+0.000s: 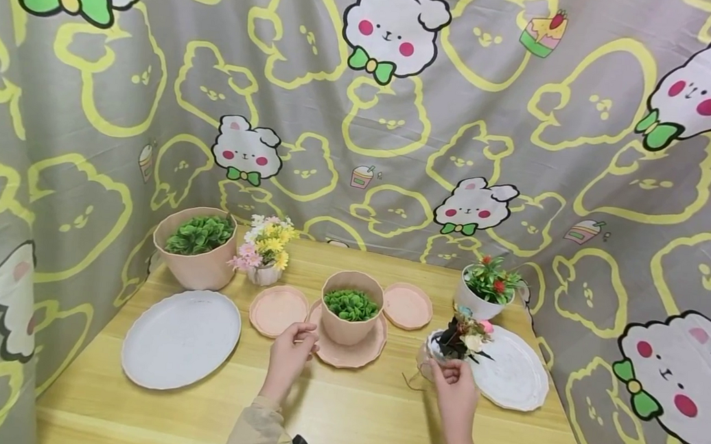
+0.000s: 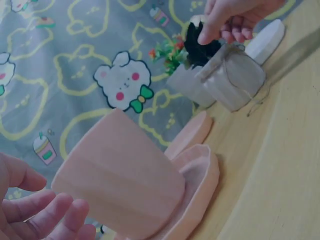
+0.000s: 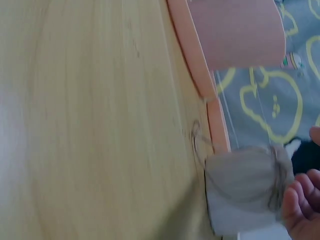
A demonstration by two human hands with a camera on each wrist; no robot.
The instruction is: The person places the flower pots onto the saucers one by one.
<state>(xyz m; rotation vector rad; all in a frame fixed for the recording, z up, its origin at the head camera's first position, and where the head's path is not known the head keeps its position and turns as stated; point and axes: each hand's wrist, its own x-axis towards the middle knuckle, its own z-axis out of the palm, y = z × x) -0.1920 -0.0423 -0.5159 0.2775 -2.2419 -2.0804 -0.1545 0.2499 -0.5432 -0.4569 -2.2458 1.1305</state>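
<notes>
While left hand (image 1: pixel 287 356) hovers beside planter (image 1: pixel 346 331), right hand (image 1: pixel 457 386) near flowerpot (image 2: pixel 237 82)

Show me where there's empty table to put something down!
Bare yellow wooden table lies up front between the left hand and right hand, and between the left hand and the leftmost round white plate. It's crowded around the middle pink pot and three round pink saucers.
</notes>
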